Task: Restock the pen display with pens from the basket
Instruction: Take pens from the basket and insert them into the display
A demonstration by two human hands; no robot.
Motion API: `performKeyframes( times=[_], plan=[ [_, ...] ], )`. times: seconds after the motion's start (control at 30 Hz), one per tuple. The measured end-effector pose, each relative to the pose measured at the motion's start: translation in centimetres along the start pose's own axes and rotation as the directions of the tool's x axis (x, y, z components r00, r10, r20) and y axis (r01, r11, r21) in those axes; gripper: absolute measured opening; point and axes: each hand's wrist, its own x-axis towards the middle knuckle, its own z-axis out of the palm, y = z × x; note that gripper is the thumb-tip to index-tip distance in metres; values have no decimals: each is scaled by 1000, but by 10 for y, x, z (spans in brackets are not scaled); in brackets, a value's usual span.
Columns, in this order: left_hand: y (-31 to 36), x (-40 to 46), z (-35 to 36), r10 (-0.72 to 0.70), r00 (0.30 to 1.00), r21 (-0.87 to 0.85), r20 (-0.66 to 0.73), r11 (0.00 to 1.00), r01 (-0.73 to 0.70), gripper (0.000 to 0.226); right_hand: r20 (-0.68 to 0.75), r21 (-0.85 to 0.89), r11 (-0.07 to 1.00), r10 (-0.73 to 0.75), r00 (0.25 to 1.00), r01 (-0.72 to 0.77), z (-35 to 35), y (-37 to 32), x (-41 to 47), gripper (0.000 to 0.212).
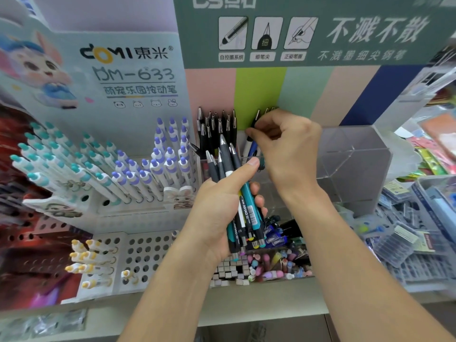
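1. The left hand (217, 213) is gripping a bundle of pens (243, 201), thumb lying across the front of the barrels and the fingers curled round from behind; this grip is holding the bundle fully closed.
2. The bundle is standing roughly upright, clip ends pointing up and tips pointing down, and is showing dark grey, teal and white barrels.
3. The right hand (288, 144) is reaching in from the right above the bundle, its fingertips pinching a few pens (256, 119) at their upper ends; this grip is narrow and closed on them.
4. The pinched pens are standing in the clear acrylic pen display (355, 164), in a compartment in front of the green stripe of the backboard (259, 87).
5. A row of black pens with silver clips (217, 127) is standing in the compartment just to the left, in front of the pink stripe.
6. The display compartments to the right of the right hand are showing clear walls only.
7. To the left, a white perforated rack (138, 257) is holding white pens with teal caps (49, 154), purple caps (167, 154) and yellow caps (86, 257).
8. Below the left hand, a tray of small erasers and refills (271, 267) is sitting on the shelf (246, 309).
9. Packaged stationery (419, 230) is lying at the far right.
10. The basket cannot be identified with certainty in this view.
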Motion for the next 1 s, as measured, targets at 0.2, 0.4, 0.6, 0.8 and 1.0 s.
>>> performKeyframes(
  times=[0.2, 0.4, 0.6, 0.8, 1.0],
  plan=[
    [1, 3, 5, 26, 999, 96, 24, 995, -29, 24, 396, 193, 858, 376, 838, -476, -50, -25, -9, 26],
    [-5, 10, 10, 63, 997, 239, 48, 968, -73, 13, 501, 295, 696, 470, 727, -654, -57, -29, -23, 19],
    [-7, 10, 8, 2, 995, 237, 95, 971, -25, 27, 395, 170, 751, 541, 742, -638, -49, -27, -20, 17],
    [3, 7, 7, -77, 991, 124, 106, 990, 63, 40, 438, 461, 478, 610, 660, -748, -53, -25, -7, 23],
    [10, 10, 5, -100, 994, -43, 53, 994, 102, 13, 74, 726, 543, 547, 834, -421, -60, -14, 11, 17]
  ],
)
